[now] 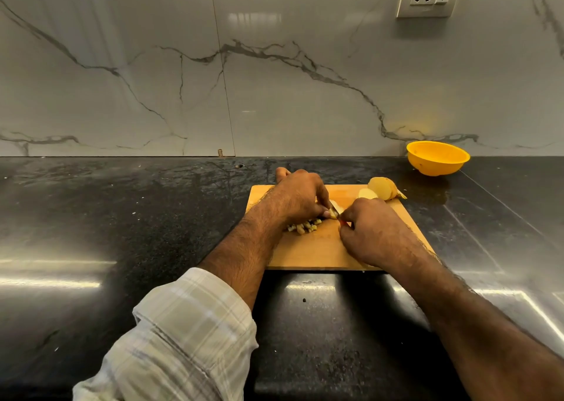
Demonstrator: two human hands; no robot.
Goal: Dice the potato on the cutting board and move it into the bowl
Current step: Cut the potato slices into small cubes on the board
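Midway through dicing a potato on a wooden board

Right now a person's left hand (297, 197) curls its fingertips (328, 214) down onto a small potato piece (334, 207), pinning it to the cutting board (314, 248). The right hand (370, 232) is closed round a knife (337, 209) whose blade meets that piece just beside the left fingertips; the handle is almost hidden. Finished dice (303, 226) lie under the left palm. Beyond the knuckles rest the uncut potato half (383, 188) and a slice (367, 193). The yellow bowl (438, 157) stands well beyond, off the board. To cut well, tucking the fingertips back and keeping even spacing looks wise.
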